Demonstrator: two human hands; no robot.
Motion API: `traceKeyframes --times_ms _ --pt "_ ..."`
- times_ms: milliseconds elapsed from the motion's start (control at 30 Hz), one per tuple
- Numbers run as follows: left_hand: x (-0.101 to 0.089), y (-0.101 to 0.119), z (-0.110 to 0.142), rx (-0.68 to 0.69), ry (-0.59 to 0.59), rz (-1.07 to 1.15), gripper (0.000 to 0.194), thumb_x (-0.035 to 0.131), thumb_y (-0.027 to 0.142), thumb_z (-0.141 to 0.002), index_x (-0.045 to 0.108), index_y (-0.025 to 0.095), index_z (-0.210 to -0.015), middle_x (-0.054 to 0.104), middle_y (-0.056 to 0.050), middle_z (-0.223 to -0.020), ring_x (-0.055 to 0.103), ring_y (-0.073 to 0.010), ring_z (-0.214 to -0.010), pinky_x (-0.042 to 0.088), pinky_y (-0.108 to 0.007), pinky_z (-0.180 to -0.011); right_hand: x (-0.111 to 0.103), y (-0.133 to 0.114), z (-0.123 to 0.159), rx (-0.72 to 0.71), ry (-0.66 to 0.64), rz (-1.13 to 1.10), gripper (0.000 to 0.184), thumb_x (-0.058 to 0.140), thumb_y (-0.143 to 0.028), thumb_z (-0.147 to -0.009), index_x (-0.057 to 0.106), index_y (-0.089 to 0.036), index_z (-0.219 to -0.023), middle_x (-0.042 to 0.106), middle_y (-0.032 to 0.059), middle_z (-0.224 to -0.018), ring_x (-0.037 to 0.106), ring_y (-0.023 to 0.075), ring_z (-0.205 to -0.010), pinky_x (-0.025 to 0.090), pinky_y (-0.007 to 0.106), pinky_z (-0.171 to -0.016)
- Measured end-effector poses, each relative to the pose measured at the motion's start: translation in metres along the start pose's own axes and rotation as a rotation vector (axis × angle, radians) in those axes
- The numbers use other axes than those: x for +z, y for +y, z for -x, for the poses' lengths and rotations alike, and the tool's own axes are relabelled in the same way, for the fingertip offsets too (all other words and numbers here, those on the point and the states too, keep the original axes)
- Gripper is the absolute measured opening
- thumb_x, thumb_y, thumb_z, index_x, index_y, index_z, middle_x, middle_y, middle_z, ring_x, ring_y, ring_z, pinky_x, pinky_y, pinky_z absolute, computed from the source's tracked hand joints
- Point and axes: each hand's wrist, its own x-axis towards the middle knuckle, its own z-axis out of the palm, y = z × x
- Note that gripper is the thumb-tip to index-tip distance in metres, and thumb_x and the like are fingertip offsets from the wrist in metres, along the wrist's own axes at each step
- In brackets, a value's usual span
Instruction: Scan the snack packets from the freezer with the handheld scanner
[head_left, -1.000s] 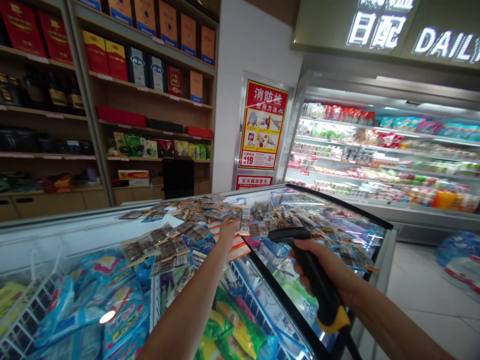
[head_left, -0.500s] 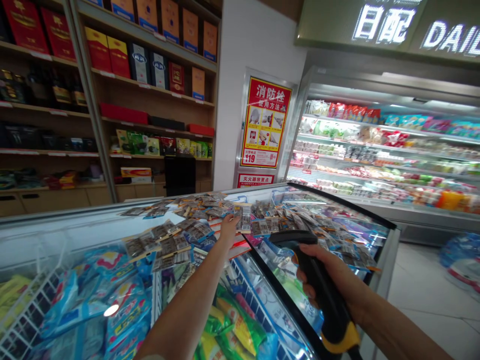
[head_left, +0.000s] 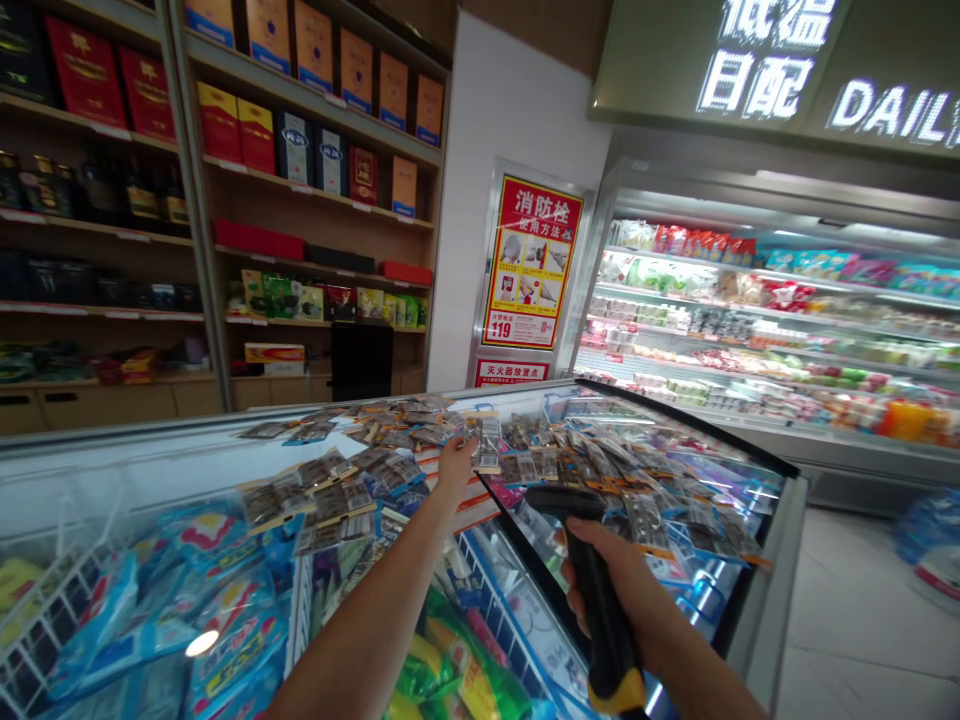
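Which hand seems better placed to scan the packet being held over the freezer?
Probably the right hand: it already grips the black-and-yellow scanner, while the left hand is holding the packet.

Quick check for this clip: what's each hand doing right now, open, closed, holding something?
Left hand: closed, pinching a small packet at its near-left edge.
Right hand: closed around the handle of a black-and-yellow scanner.

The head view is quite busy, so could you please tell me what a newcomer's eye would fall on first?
Probably the black-and-yellow scanner in the right hand, right of centre. Beyond it, many small packets cover the glass-topped cabinet, one in the left hand. A red-and-yellow poster hangs behind.
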Motion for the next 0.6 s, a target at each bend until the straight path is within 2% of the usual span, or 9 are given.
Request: traceKeyframes --times_ms 100,167,267,367,433,600 --pt "0.001 0.004 0.002 0.012 0.01 -0.009 0.027 0.066 0.035 -0.053 0.054 0.016 -0.069 0.059 0.0 -0.067 0.054 -0.0126 -0.062 0.04 -0.027 -0.061 -0.001 0.013 -0.005 -0.119 0.011 0.028 0.027 0.054 -0.043 -0.069 0.053 -0.016 -0.073 0.053 -0.0022 -0.044 0.045 0.0095 -0.03 0.031 0.019 -0.03" --pt "0.008 0.005 0.005 0.021 -0.025 0.03 0.028 0.066 0.035 -0.053 0.055 0.017 -0.071 0.06 -0.001 -0.068 0.055 -0.0134 -0.064 0.04 -0.027 -0.062 -0.003 0.018 -0.007 -0.189 0.028 0.055 0.029 0.056 -0.043 -0.068 0.054 -0.015 -0.07 0.054 -0.0009 -0.044 0.045 0.0097 -0.03 0.03 0.019 -0.03" --pt "0.03 0.003 0.013 -0.025 -0.079 0.083 0.033 0.066 0.037 -0.052 0.053 0.017 -0.074 0.058 0.001 -0.065 0.055 -0.0137 -0.06 0.04 -0.027 -0.057 -0.007 0.021 -0.012 -0.245 0.082 0.057 0.032 0.057 -0.046 -0.067 0.053 -0.015 -0.061 0.053 -0.0002 -0.042 0.045 0.0101 -0.03 0.031 0.02 -0.03" --pt "0.052 -0.003 0.02 -0.107 -0.043 0.08 0.034 0.065 0.038 -0.052 0.051 0.018 -0.076 0.055 0.003 -0.061 0.051 -0.0113 -0.052 0.036 -0.024 -0.049 -0.012 0.024 -0.019 -0.327 0.153 0.072 0.036 0.058 -0.048 -0.066 0.049 -0.015 -0.053 0.049 -0.0009 -0.037 0.044 0.01 -0.028 0.03 0.02 -0.029" --pt "0.059 -0.01 0.022 -0.131 -0.043 0.07 0.033 0.065 0.037 -0.053 0.051 0.018 -0.076 0.054 0.003 -0.061 0.049 -0.0099 -0.049 0.033 -0.023 -0.046 -0.015 0.03 -0.023 -0.355 0.146 0.064 0.04 0.056 -0.05 -0.067 0.048 -0.015 -0.05 0.048 -0.0005 -0.035 0.043 0.0098 -0.027 0.029 0.02 -0.029" --pt "0.051 -0.023 0.016 -0.063 -0.024 0.068 0.037 0.066 0.037 -0.052 0.054 0.017 -0.08 0.055 0.003 -0.062 0.05 -0.0104 -0.051 0.034 -0.023 -0.048 -0.024 0.042 -0.029 -0.339 0.081 0.007 0.038 0.055 -0.051 -0.067 0.051 -0.014 -0.057 0.052 0.0005 -0.039 0.042 0.01 -0.026 0.026 0.02 -0.027"
